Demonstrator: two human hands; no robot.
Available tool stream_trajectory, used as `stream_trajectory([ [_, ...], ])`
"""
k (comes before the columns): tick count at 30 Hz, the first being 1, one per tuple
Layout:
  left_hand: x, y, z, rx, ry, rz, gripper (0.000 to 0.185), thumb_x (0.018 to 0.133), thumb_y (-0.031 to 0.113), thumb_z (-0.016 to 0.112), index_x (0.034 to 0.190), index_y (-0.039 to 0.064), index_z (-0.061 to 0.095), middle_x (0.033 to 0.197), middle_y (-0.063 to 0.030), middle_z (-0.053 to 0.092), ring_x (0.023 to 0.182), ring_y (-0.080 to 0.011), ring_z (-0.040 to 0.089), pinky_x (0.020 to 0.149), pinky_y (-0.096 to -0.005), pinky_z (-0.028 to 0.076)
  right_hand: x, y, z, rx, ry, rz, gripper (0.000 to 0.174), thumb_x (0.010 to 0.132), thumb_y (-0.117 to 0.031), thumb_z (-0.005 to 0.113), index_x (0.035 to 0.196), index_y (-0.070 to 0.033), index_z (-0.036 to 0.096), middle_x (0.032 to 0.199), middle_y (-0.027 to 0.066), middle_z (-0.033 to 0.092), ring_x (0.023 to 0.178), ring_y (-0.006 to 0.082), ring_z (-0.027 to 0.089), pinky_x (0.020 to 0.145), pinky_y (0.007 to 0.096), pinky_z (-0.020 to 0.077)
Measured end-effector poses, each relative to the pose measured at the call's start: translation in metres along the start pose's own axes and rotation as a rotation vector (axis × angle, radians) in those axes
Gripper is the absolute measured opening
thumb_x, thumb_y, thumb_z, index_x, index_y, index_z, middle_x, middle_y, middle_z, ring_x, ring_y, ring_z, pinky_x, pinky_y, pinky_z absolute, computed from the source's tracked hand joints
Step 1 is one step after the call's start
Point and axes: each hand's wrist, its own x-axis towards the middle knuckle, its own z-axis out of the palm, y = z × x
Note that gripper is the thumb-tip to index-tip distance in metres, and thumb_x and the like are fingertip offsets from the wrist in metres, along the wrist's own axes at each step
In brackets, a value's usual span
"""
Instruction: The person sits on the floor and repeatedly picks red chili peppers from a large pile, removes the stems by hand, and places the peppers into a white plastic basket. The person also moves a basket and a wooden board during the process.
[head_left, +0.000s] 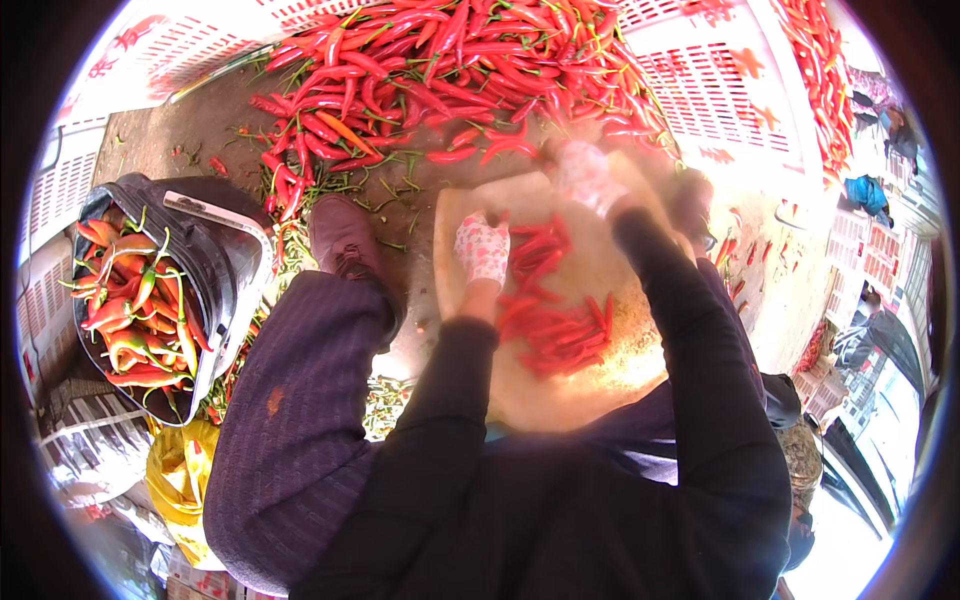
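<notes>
My left hand (482, 249), in a white glove with a pink pattern, is over the left part of a pale brown sheet (465, 206) between my legs. Whether its curled fingers hold anything is hidden. Just right of it, red chili peppers (559, 330) lie on the sheet in a loose group. My right hand (589, 178), in a similar glove, is blurred at the sheet's upper edge, close to a large heap of red chili peppers (465, 67). Its fingers and anything in them cannot be made out.
A dark bucket (225, 277) lies tipped at the left, with red and orange peppers inside. A yellow bag (180, 487) is below it. White slotted crates (712, 97) flank the heap. Green stems litter the floor near my shoe (345, 232). Other people are small at the far right.
</notes>
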Motion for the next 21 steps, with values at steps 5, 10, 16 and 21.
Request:
stream_trajectory([
  [5, 0.004, 0.008, 0.008, -0.676, -0.267, 0.062, 0.030, 0.071, 0.016, 0.066, 0.097, 0.006, 0.057, 0.067, -0.0018, 0.059, 0.053, -0.0104, 0.053, 0.044, -0.0220, 0.039, -0.050, -0.015, -0.017, 0.142, -0.174, 0.071, 0.024, 0.074, -0.021, 0.057, 0.088, -0.002, 0.060, 0.081, 0.0203, 0.058, 0.082, 0.0347, 0.056, 0.071, 0.0416, 0.0435],
  [10, 0.004, 0.038, -0.012, -0.980, -0.369, -0.235, 0.018, 0.080, 0.021, 0.059, 0.082, 0.004, 0.058, 0.059, 0.0002, 0.052, 0.044, -0.0074, 0.045, 0.037, -0.0194, 0.034, -0.066, -0.045, -0.024, 0.077, -0.144, -0.086, 0.020, 0.072, -0.021, 0.058, 0.081, -0.003, 0.056, 0.075, 0.0169, 0.058, 0.077, 0.0343, 0.056, 0.067, 0.0420, 0.0441],
  [16, 0.016, 0.037, -0.039, -0.520, -0.626, -0.036, 0.024, 0.080, 0.028, 0.057, 0.076, 0.004, 0.060, 0.059, -0.0002, 0.054, 0.050, -0.0092, 0.047, 0.046, -0.0215, 0.037, -0.079, -0.065, -0.025, 0.100, -0.199, -0.249, 0.022, 0.067, -0.016, 0.059, 0.084, -0.003, 0.054, 0.074, 0.0167, 0.057, 0.074, 0.0340, 0.056, 0.064, 0.0413, 0.0450],
  [21, 0.015, 0.028, -0.048, -0.008, -0.779, 0.096, 0.036, 0.072, 0.037, 0.062, 0.082, 0.003, 0.059, 0.071, -0.0051, 0.056, 0.064, -0.0142, 0.050, 0.061, -0.0261, 0.038, -0.096, -0.063, -0.025, 0.212, -0.177, -0.337, 0.017, 0.067, -0.010, 0.058, 0.080, -0.001, 0.052, 0.069, 0.0165, 0.053, 0.066, 0.0334, 0.054, 0.057, 0.0393, 0.0445],
])
